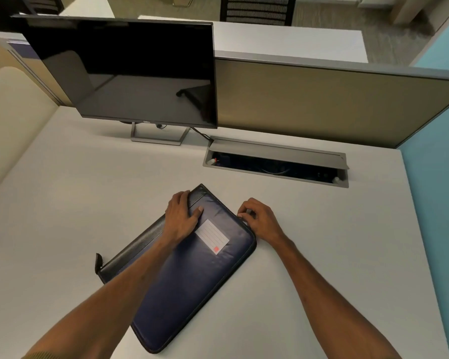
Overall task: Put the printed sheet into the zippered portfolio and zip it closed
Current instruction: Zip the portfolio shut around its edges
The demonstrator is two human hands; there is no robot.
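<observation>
A dark blue zippered portfolio (189, 278) lies closed and flat on the white desk (70, 203), turned diagonally, with a black spine along its left side and a white label on its cover. My left hand (183, 216) presses flat on the cover near the far corner. At the portfolio's right edge, my right hand (258, 218) pinches the zipper pull near the far right corner. The printed sheet is not visible.
A dark monitor (130, 71) on a metal stand sits at the back left. An open cable hatch (275, 161) is sunk into the desk behind the portfolio. A tan partition (335, 104) bounds the far edge, and a teal wall stands at the right.
</observation>
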